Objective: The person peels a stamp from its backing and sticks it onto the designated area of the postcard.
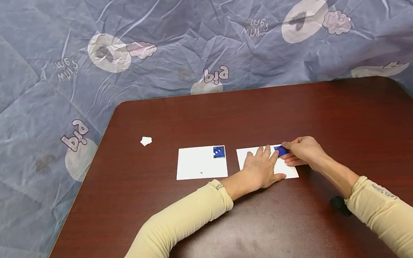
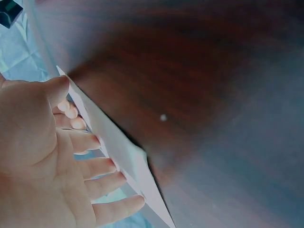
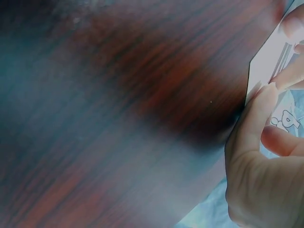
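Observation:
A white envelope (image 1: 242,154) lies on the table under both hands. My left hand (image 1: 260,168) rests across it, fingers spread and straight, the fingertips on the paper just left of a blue stamp (image 1: 281,151). In the left wrist view those fingers lie along the envelope (image 2: 107,128). At the envelope's upper right corner, my right hand (image 1: 306,150) pinches the blue stamp by its right side, other fingers lying low over the paper. The right wrist view shows a right fingertip close to the left hand's fingers on the envelope (image 3: 261,69); the stamp's face is hidden there.
To the left lies a second white envelope (image 1: 199,165) with a blue stamp (image 1: 219,152) in its upper right corner. A small white paper scrap (image 1: 146,141) sits farther left on the dark wooden table (image 1: 141,197). A dark object (image 1: 340,205) shows beneath the right forearm. Printed cloth (image 1: 177,40) hangs behind.

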A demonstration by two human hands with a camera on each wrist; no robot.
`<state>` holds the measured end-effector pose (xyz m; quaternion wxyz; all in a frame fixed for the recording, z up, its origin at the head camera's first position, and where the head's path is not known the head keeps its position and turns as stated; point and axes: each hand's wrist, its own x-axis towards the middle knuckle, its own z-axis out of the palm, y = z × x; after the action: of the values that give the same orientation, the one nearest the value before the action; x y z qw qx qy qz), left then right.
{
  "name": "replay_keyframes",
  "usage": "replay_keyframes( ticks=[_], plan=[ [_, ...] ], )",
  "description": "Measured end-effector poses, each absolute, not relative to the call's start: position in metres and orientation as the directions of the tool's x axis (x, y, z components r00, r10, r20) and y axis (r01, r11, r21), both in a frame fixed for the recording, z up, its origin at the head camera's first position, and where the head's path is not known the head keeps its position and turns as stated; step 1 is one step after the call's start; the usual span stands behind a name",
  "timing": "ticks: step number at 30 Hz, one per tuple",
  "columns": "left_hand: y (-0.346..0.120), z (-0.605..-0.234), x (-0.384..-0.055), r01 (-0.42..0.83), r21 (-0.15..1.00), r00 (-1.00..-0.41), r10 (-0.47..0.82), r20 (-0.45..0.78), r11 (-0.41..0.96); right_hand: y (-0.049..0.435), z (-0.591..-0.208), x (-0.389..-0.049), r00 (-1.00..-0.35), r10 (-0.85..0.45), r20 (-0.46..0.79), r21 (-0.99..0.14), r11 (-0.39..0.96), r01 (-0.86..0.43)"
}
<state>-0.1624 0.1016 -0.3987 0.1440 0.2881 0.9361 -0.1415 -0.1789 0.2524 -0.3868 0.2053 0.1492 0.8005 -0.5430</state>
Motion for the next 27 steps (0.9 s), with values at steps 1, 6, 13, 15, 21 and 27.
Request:
replay_keyframes(
  ticks=[1, 6, 13, 15, 21, 27],
  plan=[
    [0.1016, -0.3990, -0.1623, 0.578, -0.182, -0.794, 0.497, -0.350, 0.795, 0.2524, -0.3864, -0.1790, -0.872, 0.014, -0.488, -0.807, 0.374, 0.458],
    [0.1022, -0.4005, -0.1626, 0.575, -0.189, -0.798, 0.493, -0.348, 0.796, 0.2529, -0.3852, -0.1793, -0.880, 0.003, -0.475, -0.798, 0.420, 0.433],
    [0.1014, -0.3996, -0.1623, 0.575, -0.190, -0.797, 0.491, -0.352, 0.796, 0.2551, -0.3873, -0.1800, -0.887, -0.006, -0.462, -0.782, 0.473, 0.405],
    [0.1012, -0.3995, -0.1620, 0.576, -0.191, -0.796, 0.494, -0.349, 0.795, 0.2559, -0.3883, -0.1795, -0.894, 0.001, -0.449, -0.771, 0.505, 0.388],
    [0.1010, -0.3987, -0.1620, 0.579, -0.185, -0.794, 0.496, -0.352, 0.794, 0.2552, -0.3906, -0.1772, -0.946, 0.054, -0.321, -0.618, 0.745, 0.252],
    [0.1003, -0.3994, -0.1613, 0.579, -0.161, -0.790, 0.501, -0.353, 0.800, 0.2512, -0.3938, -0.1788, -0.991, 0.067, -0.117, -0.462, 0.880, 0.114]
  ],
)
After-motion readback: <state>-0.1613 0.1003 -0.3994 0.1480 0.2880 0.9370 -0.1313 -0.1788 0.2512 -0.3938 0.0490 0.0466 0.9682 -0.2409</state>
